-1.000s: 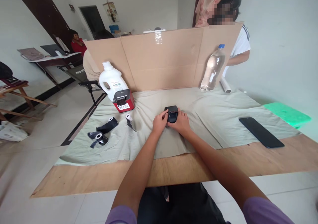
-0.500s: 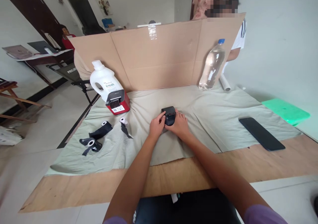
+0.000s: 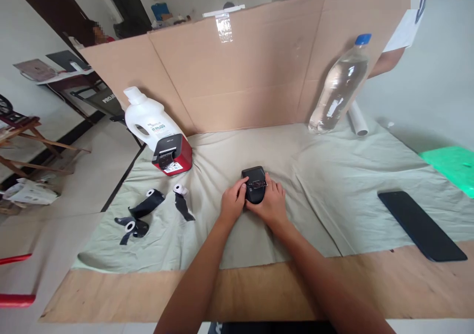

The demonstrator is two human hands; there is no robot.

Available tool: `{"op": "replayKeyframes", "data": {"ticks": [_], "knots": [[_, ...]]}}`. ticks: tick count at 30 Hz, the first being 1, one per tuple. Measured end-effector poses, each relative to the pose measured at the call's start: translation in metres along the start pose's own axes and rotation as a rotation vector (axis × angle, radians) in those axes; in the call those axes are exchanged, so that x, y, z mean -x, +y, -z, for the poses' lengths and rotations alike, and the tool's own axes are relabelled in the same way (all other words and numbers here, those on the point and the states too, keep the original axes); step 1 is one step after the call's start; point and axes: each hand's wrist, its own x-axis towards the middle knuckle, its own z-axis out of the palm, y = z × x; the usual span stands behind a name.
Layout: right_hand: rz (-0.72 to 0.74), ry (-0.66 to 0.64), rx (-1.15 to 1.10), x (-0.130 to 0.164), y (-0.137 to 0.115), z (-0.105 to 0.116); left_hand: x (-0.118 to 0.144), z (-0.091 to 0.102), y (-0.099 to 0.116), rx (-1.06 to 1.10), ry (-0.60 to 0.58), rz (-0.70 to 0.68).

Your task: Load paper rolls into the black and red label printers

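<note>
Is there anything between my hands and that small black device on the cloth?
Nothing visible. The left hand and right hand both rest directly on the black device, one at each side. The ribbon rolls lie apart to the left, and the phone lies far off to the right.

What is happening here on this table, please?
A person sits at a cloth-covered table and holds a small black device between both hands: the left hand grips its left side, the right hand its right side. The device rests on the cloth. To the left lie three small rolls with black ribbon and a red and black label printer. A dark phone lies to the right.
</note>
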Motion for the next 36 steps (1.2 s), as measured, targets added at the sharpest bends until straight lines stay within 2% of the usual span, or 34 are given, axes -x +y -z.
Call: {"op": "replayKeyframes", "data": {"ticks": [4, 17, 22, 29, 36], "knots": [[-0.025, -0.030, -0.011, 0.000, -0.002, 0.006, 0.001, 0.001, 0.004, -0.048, -0.030, 0.003], [-0.013, -0.020, -0.008, -0.001, -0.002, 0.006, 0.001, 0.000, 0.000, -0.067, -0.012, -0.009], [0.013, 0.022, -0.022, -0.004, 0.007, 0.005, 0.000, -0.001, 0.003, -0.098, -0.016, 0.028], [-0.017, 0.038, -0.019, -0.012, 0.024, 0.007, -0.003, -0.005, 0.005, -0.216, -0.075, 0.039], [-0.050, 0.067, -0.042, -0.011, 0.022, 0.006, -0.003, -0.009, 0.002, -0.351, -0.106, -0.025]]}}
